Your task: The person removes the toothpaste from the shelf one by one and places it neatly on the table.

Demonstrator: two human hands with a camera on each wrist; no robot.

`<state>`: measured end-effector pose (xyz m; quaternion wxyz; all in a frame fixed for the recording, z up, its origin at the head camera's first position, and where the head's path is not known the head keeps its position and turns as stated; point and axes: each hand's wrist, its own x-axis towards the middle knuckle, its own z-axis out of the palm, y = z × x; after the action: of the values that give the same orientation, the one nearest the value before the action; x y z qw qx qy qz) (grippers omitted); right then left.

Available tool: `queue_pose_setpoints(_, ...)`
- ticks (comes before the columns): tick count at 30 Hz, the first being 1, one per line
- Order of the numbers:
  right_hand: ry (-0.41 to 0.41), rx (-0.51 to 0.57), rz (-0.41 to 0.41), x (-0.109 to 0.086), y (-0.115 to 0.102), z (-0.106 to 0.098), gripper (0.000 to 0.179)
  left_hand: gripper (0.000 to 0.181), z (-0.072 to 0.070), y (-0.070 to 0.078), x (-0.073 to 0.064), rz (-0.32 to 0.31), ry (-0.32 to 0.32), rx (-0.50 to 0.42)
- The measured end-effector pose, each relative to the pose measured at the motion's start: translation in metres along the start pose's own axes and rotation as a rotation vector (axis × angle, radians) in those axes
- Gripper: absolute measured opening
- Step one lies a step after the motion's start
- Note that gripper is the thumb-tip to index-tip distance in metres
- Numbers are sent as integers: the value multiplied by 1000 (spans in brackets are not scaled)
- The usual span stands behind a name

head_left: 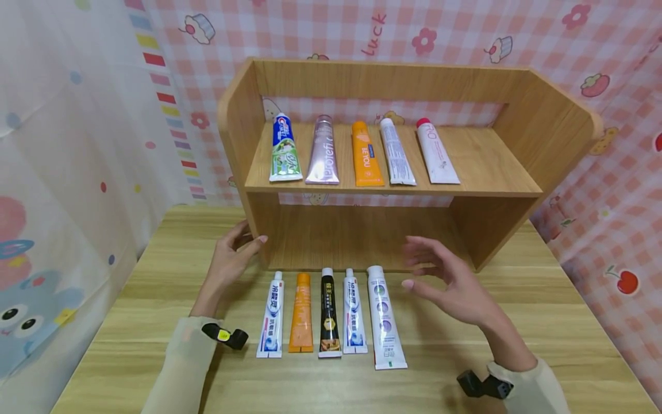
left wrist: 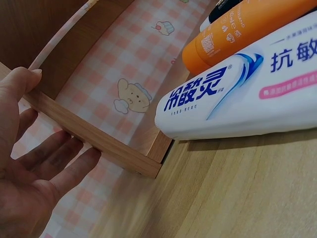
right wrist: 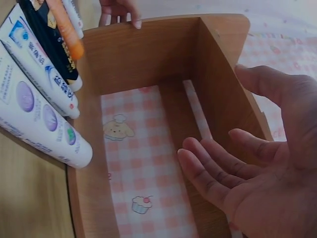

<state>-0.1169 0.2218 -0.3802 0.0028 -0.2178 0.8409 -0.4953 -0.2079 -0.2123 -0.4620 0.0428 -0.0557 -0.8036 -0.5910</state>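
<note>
A two-tier wooden shelf [head_left: 517, 138] stands on the table. My left hand [head_left: 233, 256] holds the front edge of its left side panel [left wrist: 89, 130], thumb on the inner side and fingers along the outer side. My right hand [head_left: 450, 282] is in front of the lower compartment with its fingers spread and nothing in them. Nearest to it lies a large white toothpaste tube [head_left: 385, 322]. Left of that, in a row, are a white-and-blue tube [head_left: 354, 316], a black tube [head_left: 328, 316], an orange tube [head_left: 302, 316] and another white-and-blue tube [head_left: 271, 316], caps toward the shelf.
On the upper tier lie a blue-green tube [head_left: 285, 149], a mauve tube [head_left: 323, 152], an orange tube [head_left: 366, 155], a white-grey tube [head_left: 397, 152] and a white tube with a red cap [head_left: 437, 152]. Patterned cloth [head_left: 331, 34] hangs behind the wooden table [head_left: 558, 322].
</note>
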Motion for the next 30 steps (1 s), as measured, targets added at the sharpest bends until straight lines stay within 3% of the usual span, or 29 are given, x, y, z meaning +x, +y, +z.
queue_pose_setpoints(17, 76, 9, -180, 7, -25, -18, 79, 61, 0, -1, 1, 10, 7, 17)
queue_pose_setpoints(30, 100, 131, -274, 18, -44, -34, 80, 61, 0, -1, 1, 7, 4, 9)
